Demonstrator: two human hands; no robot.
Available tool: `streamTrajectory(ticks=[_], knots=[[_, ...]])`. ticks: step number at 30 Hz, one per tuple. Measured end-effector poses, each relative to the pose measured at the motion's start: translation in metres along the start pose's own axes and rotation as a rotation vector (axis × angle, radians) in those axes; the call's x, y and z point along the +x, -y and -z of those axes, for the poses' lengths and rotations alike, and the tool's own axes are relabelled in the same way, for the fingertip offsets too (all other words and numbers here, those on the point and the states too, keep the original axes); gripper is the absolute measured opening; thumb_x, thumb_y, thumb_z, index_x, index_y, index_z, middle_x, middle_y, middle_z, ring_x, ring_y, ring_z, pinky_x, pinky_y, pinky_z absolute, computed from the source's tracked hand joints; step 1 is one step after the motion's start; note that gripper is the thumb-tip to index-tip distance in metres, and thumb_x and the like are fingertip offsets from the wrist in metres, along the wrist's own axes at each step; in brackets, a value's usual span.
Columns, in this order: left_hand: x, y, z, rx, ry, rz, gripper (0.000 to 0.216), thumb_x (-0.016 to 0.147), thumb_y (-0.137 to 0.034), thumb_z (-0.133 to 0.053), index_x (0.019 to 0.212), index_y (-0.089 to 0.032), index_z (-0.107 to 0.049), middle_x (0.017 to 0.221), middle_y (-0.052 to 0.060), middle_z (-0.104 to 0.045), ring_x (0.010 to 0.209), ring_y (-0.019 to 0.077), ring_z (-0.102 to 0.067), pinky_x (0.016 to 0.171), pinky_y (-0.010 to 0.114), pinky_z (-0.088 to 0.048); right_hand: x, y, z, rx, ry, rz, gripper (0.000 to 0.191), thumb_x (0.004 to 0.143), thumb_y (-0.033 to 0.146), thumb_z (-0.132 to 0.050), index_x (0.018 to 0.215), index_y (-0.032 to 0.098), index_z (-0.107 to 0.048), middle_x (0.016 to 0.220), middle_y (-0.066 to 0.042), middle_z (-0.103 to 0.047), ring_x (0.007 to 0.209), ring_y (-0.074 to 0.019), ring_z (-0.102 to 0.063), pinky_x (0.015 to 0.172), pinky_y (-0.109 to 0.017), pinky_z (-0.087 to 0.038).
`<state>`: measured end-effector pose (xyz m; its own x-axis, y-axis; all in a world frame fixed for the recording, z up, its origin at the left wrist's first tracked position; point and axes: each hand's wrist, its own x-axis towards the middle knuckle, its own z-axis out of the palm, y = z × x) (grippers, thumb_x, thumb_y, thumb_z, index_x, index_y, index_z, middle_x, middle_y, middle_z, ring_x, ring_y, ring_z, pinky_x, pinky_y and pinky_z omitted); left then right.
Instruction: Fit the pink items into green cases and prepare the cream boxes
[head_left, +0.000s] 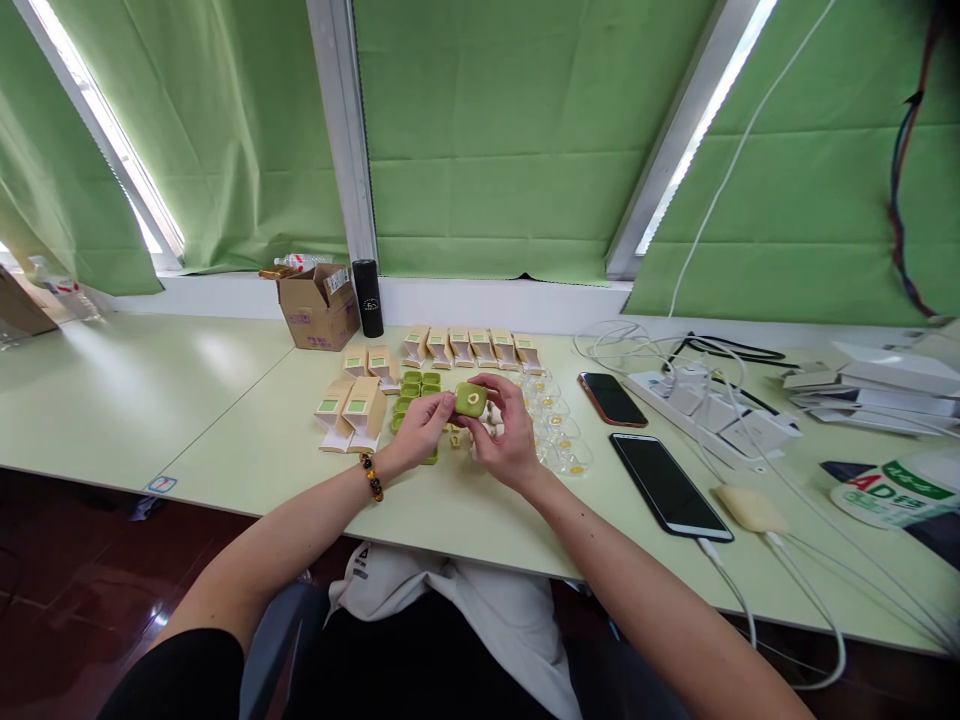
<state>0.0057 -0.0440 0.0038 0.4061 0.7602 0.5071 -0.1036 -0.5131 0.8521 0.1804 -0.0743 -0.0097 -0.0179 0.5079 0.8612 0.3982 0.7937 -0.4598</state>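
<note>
A small green rounded-square case [471, 400] with a pale emblem on its face is held up above the table. My left hand [422, 428] pinches its left edge between thumb and fingers. On the other side, my right hand [508, 436] grips the right edge, fingers behind and thumb below. Several similar green square pieces [411, 390] lie in rows just beyond my left hand. Small beige pieces [454, 438] sit on the table between my hands, partly hidden. To the right of my right hand are several clear plastic shells [559, 425] with yellow spots.
Folded beige cartons [365, 405] with green labels stand left and behind. Farther back are a cardboard box [319, 305] and a black tumbler [367, 298]. Two phones [667, 485], a power strip [712, 415] and loose white cables occupy the right side. White boxes [874, 385] are stacked beyond.
</note>
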Motion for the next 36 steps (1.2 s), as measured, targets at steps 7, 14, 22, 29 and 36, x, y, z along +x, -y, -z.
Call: streamTrajectory(ticks=[7, 14, 22, 29, 36], knots=[[0.0028, 0.0045, 0.0045, 0.186, -0.215, -0.293, 0.038, 0.1, -0.047, -0.076, 0.127, -0.021, -0.071, 0.12, 0.013, -0.07, 0.109, 0.0242, -0.068, 0.098, 0.039, -0.057, 0.0041, 0.0033, 0.003, -0.057, -0.004, 0.011, 0.051, 0.096, 0.026, -0.072, 0.143, 0.028, -0.052, 0.131, -0.013, -0.068, 0.114, -0.0295, -0.07, 0.097, -0.052, -0.065], [0.0006, 0.0016, 0.0046, 0.276, -0.221, -0.392, 0.02, 0.1, -0.038, -0.074, 0.109, -0.021, -0.077, 0.108, 0.012, -0.074, 0.103, 0.0247, -0.07, 0.091, 0.039, -0.058, 0.0056, 0.0033, 0.0048, -0.085, 0.001, 0.037, 0.042, 0.098, 0.026, -0.072, 0.138, 0.028, -0.058, 0.129, -0.012, -0.071, 0.116, -0.0294, -0.071, 0.097, -0.053, -0.067], [0.001, 0.0018, 0.003, 0.264, -0.282, -0.348, 0.022, 0.099, -0.042, -0.077, 0.097, -0.02, -0.079, 0.093, 0.009, -0.077, 0.086, 0.0206, -0.071, 0.079, 0.035, -0.057, 0.0033, -0.0002, 0.0041, -0.031, -0.003, 0.034, 0.04, 0.098, 0.026, -0.073, 0.137, 0.029, -0.061, 0.128, -0.011, -0.071, 0.117, -0.029, -0.072, 0.1, -0.054, -0.069], [0.0018, 0.0078, 0.0011, 0.063, -0.287, -0.162, 0.036, 0.091, -0.052, -0.085, 0.088, -0.017, -0.079, 0.079, 0.005, -0.075, 0.06, 0.0121, -0.062, 0.056, 0.026, -0.05, 0.0023, -0.0017, 0.0039, 0.005, 0.013, 0.015, 0.041, 0.098, 0.026, -0.073, 0.137, 0.031, -0.062, 0.126, -0.01, -0.07, 0.118, -0.0285, -0.072, 0.101, -0.054, -0.071], [0.0026, 0.007, 0.0013, -0.004, -0.256, -0.081, 0.042, 0.087, -0.056, -0.087, 0.086, -0.015, -0.076, 0.068, 0.003, -0.069, 0.053, 0.0106, -0.059, 0.049, 0.023, -0.047, 0.0009, -0.0023, 0.0046, 0.04, 0.014, 0.008, 0.042, 0.097, 0.025, -0.076, 0.137, 0.031, -0.063, 0.125, -0.008, -0.069, 0.115, -0.0265, -0.073, 0.1, -0.052, -0.072]])
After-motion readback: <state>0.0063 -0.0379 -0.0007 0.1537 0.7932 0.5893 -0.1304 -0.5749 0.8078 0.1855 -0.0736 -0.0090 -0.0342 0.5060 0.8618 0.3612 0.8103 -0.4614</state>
